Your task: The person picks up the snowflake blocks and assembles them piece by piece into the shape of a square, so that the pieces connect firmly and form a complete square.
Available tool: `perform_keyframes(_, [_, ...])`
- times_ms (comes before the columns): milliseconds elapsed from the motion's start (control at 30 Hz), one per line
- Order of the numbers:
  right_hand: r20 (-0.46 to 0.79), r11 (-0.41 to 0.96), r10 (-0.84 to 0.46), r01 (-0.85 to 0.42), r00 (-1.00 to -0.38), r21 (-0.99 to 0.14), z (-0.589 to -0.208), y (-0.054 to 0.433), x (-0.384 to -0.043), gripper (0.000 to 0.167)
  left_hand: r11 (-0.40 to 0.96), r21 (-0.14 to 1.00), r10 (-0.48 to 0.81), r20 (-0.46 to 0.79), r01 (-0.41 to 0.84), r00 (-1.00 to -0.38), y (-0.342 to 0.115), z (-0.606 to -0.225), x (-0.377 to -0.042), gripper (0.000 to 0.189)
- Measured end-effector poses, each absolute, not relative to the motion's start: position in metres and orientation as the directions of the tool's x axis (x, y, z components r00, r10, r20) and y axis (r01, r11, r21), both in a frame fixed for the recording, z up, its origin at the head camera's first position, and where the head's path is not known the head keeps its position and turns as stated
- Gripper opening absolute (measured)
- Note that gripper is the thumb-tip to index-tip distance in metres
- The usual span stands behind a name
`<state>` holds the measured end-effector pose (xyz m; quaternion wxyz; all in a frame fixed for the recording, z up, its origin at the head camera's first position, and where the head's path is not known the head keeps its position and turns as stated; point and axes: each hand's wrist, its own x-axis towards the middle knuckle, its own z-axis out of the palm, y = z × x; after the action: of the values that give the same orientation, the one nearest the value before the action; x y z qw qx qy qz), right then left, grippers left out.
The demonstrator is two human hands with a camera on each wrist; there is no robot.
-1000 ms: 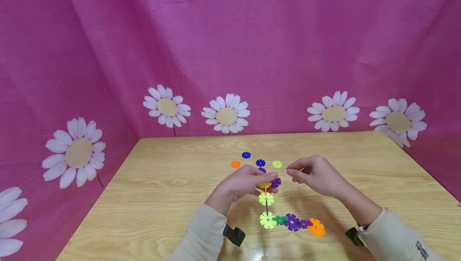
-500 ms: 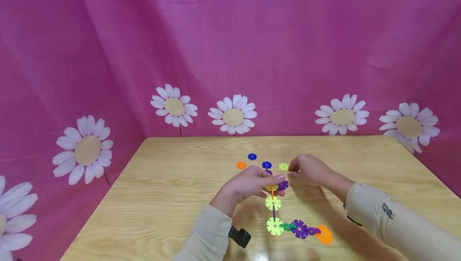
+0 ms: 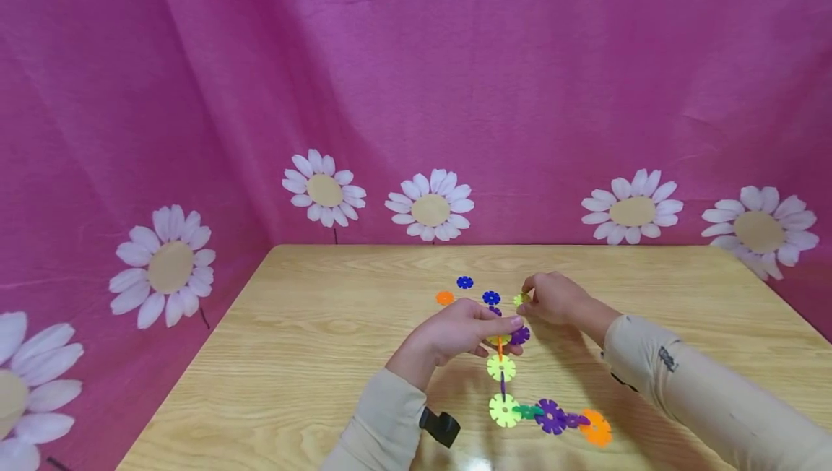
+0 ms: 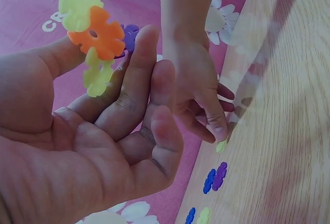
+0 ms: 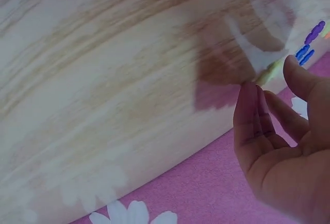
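Observation:
My left hand [image 3: 455,332] pinches the top of a chain of flower-shaped interlocking discs [image 3: 501,368] between thumb and fingers. From there the chain hangs down, then turns right through green [image 3: 529,412] and purple [image 3: 551,417] discs to an orange end disc [image 3: 596,428]. In the left wrist view, an orange disc [image 4: 97,34] joins yellow-green ones beside my fingers. My right hand [image 3: 560,299] reaches to the tabletop, thumb and fingertips at the edges of a loose yellow-green disc [image 3: 520,299]. Its fingers partly cover that disc, and it blurs in the right wrist view.
Loose on the wooden table [image 3: 325,355] lie an orange disc [image 3: 445,297], two blue discs [image 3: 464,282] and a purple disc [image 3: 495,310], just beyond my left hand. A pink cloth with printed daisies [image 3: 429,207] hangs behind the table's back edge [image 3: 364,245].
My right hand has moved forward and left, down to the loose yellow-green disc, and its fingers now partly cover it. The left hand keeps its hold on the chain; the head view has shifted slightly.

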<state>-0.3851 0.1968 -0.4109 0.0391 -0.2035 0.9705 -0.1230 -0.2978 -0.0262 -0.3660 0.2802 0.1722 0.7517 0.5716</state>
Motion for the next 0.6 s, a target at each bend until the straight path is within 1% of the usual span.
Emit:
perform_keyframes(133, [-0.025,0.885,-0.406,-0.385,-0.914,-0.263,-0.4117,0.1991,-0.3862,0.031,0.287,0.956,0.585,-0.220,-0.055,-0.781,-0.0242,-0.3650,-0.2978,0.041])
perform_keyframes(267, [0.004,0.872,-0.399,-0.381,-0.917,-0.308,-0.4125,0.2013,-0.3852,0.026,0.289,0.956,0.586,-0.218,-0.050,-0.780,-0.0227,-0.3651,-0.2977,0.043])
perform_keyframes(500, [0.140,0.834,-0.402,-0.425,-0.905,-0.351,-0.4156,0.1989,-0.3812,0.023,0.313,0.949,0.577,-0.224,-0.040,-0.785,-0.0228,-0.3661,-0.2970,0.042])
perform_keyframes(600, [0.180,0.815,-0.395,-0.434,-0.901,-0.383,-0.4158,0.1941,-0.3801,0.021,0.326,0.945,0.568,-0.219,-0.027,-0.793,-0.0250,-0.3669,-0.2976,0.041])
